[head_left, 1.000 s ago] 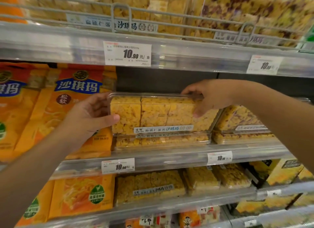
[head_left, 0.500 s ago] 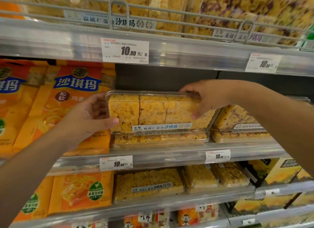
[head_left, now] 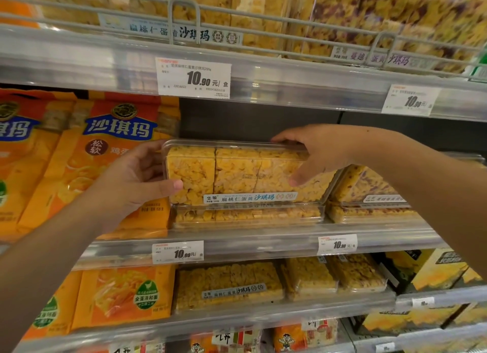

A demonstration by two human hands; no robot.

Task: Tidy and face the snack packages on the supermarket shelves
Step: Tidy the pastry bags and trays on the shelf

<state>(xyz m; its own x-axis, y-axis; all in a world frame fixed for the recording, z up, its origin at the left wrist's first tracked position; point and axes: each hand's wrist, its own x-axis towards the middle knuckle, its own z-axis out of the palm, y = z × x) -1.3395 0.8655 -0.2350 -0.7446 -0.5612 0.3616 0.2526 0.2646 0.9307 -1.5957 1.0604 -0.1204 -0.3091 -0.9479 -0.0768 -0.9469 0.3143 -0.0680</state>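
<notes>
A clear plastic box of yellow sachima (head_left: 237,173) leans tilted on top of another clear box (head_left: 247,215) on the middle shelf (head_left: 263,236). My left hand (head_left: 131,178) grips its left end, thumb across the front and fingers behind. My right hand (head_left: 316,152) holds its top right corner, fingers over the top edge and thumb on the front. Its label strip faces outward along the bottom edge.
Orange sachima bags (head_left: 105,163) stand to the left. More clear boxes (head_left: 369,192) lie to the right, others on the lower shelf (head_left: 229,284). A wire rail (head_left: 184,12) fronts the upper shelf. Price tags (head_left: 193,77) hang on the shelf edges. Dark space opens behind the box.
The held box has barely shifted, sitting slightly lower and more upright on the box beneath. Both hands keep the same hold. The view moved a little closer.
</notes>
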